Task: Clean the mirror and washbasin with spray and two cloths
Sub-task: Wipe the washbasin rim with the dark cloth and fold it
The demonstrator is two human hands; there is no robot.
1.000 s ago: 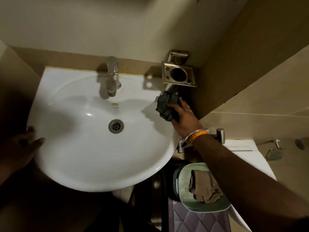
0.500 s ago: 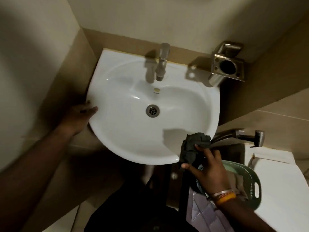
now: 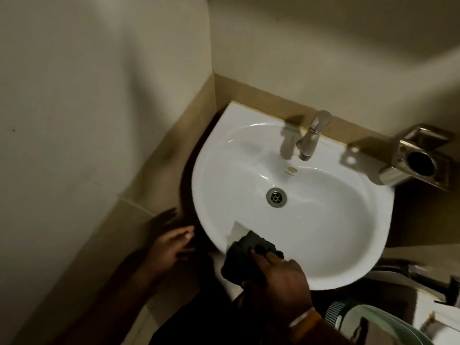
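white washbasin (image 3: 323, 220) mounted in a wall corner, seen from above; drain (image 3: 276, 197) at bowl centre, metal tap (image 3: 311, 135) at the back rim. right hand (image 3: 281, 280) sits on the basin's near front rim, holding a dark cloth (image 3: 249, 252). the cloth is bunched under and ahead of the fingertips, draped over the rim edge, part on the white surface and part hanging below it. right fingers lie close together, curled down onto the cloth; thumb position: cannot tell. left hand (image 3: 171, 247) is off the basin, just beside its left edge, holding nothing, fingers loosely spread, blurred. metal wall holder (image 3: 418, 158) right of the tap. green basket (image 3: 373, 324) at lower right, partly cut off.
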